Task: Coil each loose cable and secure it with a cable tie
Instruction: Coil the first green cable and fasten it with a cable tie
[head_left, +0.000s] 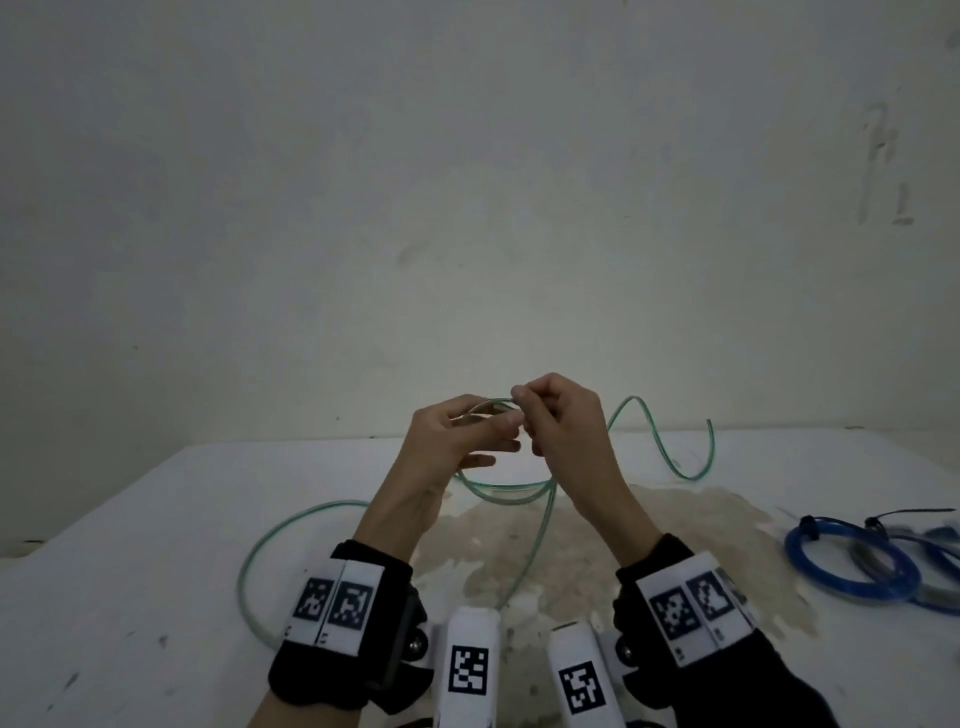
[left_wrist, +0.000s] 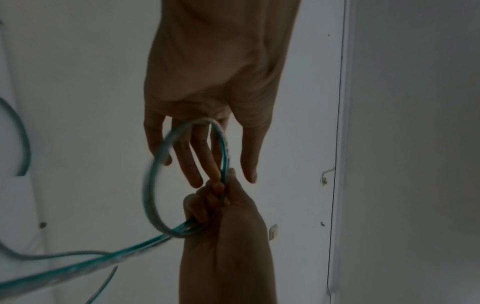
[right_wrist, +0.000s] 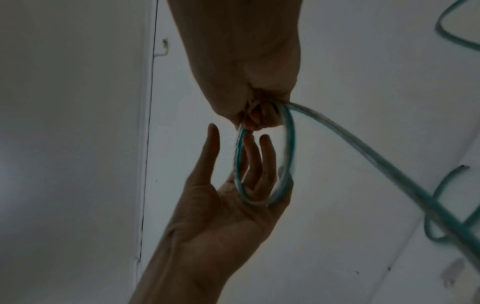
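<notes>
A green translucent cable (head_left: 498, 491) lies partly on the white table (head_left: 130, 597) and partly in the air. My left hand (head_left: 493, 439) is raised over the table with its fingers straight, and a small loop of the cable (left_wrist: 149, 185) hangs round them. Just to its right, my right hand (head_left: 522, 402) pinches the top of that loop between thumb and curled fingers. In the right wrist view the right hand (right_wrist: 257, 119) is a fist on the cable (right_wrist: 289, 144) above the flat left hand (right_wrist: 249, 156). One cable end (head_left: 709, 423) curls up at the back right.
Blue coiled cables (head_left: 852, 566) bound with black ties (head_left: 914, 514) lie at the table's right edge. A brownish stain (head_left: 571, 545) covers the table's middle. The green cable's slack curves across the left front (head_left: 249, 561). A plain wall stands behind the table.
</notes>
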